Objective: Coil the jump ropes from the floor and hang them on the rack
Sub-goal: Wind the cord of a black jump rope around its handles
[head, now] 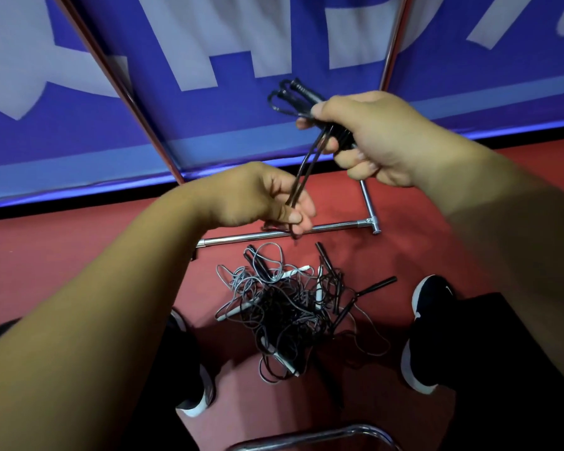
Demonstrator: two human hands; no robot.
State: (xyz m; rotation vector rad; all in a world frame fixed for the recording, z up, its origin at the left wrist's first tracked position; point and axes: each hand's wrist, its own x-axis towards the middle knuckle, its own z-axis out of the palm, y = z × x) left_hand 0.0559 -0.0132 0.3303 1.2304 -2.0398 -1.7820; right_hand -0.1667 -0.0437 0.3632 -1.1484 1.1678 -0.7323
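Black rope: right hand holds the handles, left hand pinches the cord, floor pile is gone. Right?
No: head view shows the tangled pile lying on the floor. Right hand on the handles, left hand pinching the cord: correct.

Two hands in play: left hand [258, 196] near centre, right hand [372, 135] at one o'clock. One black jump rope [310, 157] between them, with two black handles [302, 91] and two strands. One tangled heap [287, 310] on the floor at six o'clock, four white handles [295, 271] showing; the rope count there is beyond telling. Two shoes, at seven [189, 353] and four [430, 297]. One chrome rack [241, 237], with two slanting uprights at eleven [121, 89] and one [393, 50].
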